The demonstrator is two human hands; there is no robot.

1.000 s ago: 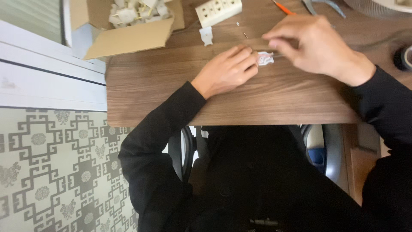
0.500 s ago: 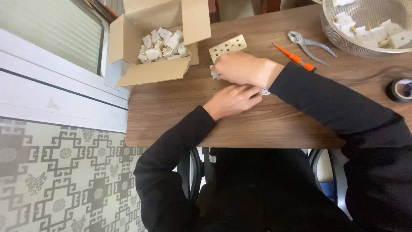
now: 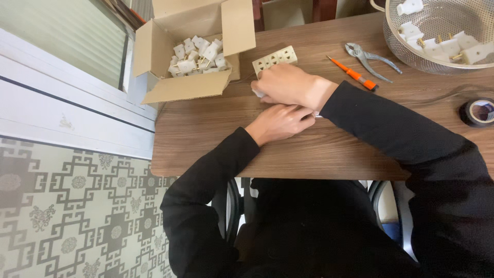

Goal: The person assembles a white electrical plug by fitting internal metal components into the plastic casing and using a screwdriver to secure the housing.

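Both hands mid-surface, right hand (image 3: 288,85) crossed over left hand (image 3: 278,122), fingers curled tight on a small white part (image 3: 257,93) that's mostly hidden, w/ cardboard box (image 3: 193,49) at the far-left corner, socket strip (image 3: 275,59) just behind, prob. for easy reach.

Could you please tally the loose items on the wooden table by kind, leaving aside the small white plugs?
Cardboard box: 1
Metal colander: 1
White multi-socket block: 1
Orange screwdriver: 1
Pliers: 1
Black tape roll: 1
Total: 6
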